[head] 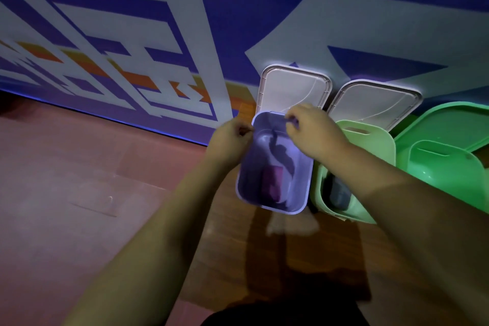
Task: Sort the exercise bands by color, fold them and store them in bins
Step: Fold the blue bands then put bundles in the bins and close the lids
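Observation:
A purple bin (246, 188) stands open on the floor by the wall. A folded magenta band (272, 180) lies in its bottom. Above the bin's far end my right hand (309, 132) pinches the end of a purple band (280, 151), which hangs as a dark strip down into the bin. My left hand (230, 140) is at the bin's far left rim with curled fingers and seems to pinch the band's other end. To the right, a light green bin (370, 140) holds a folded dark blue band (340, 193).
A brighter green bin (449, 172) stands at the far right with its green lid (449, 119) behind it. Two white lids (293, 85) (375, 103) lean against the patterned wall behind the bins. Reddish floor (79, 180) spreads to the left.

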Demonstrator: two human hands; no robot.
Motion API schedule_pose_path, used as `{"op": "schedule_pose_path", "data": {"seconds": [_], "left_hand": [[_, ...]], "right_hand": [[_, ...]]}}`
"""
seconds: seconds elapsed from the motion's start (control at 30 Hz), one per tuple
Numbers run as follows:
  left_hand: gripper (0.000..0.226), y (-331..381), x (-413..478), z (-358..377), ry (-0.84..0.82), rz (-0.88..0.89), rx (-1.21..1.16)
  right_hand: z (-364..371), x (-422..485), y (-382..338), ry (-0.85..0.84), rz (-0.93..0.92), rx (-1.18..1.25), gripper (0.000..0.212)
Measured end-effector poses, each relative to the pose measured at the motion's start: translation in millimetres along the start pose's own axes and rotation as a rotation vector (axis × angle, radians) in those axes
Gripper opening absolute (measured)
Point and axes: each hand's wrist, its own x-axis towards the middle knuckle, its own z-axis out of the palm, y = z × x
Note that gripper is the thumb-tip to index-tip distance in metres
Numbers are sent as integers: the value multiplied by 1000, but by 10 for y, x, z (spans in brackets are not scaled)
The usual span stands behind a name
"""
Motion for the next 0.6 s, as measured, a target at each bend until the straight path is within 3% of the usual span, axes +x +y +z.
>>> {"op": "schedule_pose_path", "data": {"seconds": [0.1, 0.2, 0.43, 0.6], "left_hand": [[23, 364, 275, -136, 77, 78, -5], [41, 693, 470, -204, 119, 99, -9], [46, 924, 680, -146, -6, 95, 8], [52, 869, 581, -113, 29, 131, -43]], "right_hand": [[-354, 65, 33, 204, 5, 8, 23], [-501, 105, 87, 277, 81, -31, 32], [-504, 148, 157, 173, 228, -13, 48], [-508, 115, 207, 236, 250, -27, 33]]}}
